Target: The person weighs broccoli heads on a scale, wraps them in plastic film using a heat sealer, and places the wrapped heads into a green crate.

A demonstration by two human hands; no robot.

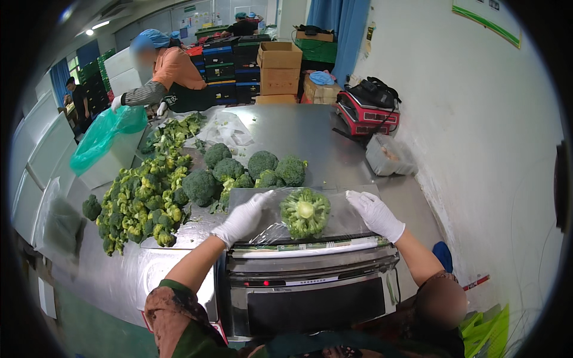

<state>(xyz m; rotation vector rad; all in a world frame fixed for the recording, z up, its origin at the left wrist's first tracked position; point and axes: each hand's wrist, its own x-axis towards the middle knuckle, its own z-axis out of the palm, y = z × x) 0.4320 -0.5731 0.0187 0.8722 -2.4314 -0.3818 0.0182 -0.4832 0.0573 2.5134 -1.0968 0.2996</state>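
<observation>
A broccoli head (305, 213) lies stem up on a sheet of clear plastic film (266, 226), over the metal plate of a film-wrapping machine (313, 300). My left hand (244, 219), in a white glove, holds the film's far left corner. The far right corner is in my right hand (377, 215), gloved the same way. Both hands stand apart from the broccoli, one on each side. Below the plate, a film roll (309, 248) runs across the machine's front. The fingertips' exact grip on the thin film is hard to make out.
Several whole broccoli heads (228, 170) sit beyond the plate, and a pile of cut florets (143, 201) spreads to the left. Plastic tubs (388, 154) and a red device (369, 114) stand near the wall. A co-worker (172, 71) leans over a green-lined foam box (105, 163).
</observation>
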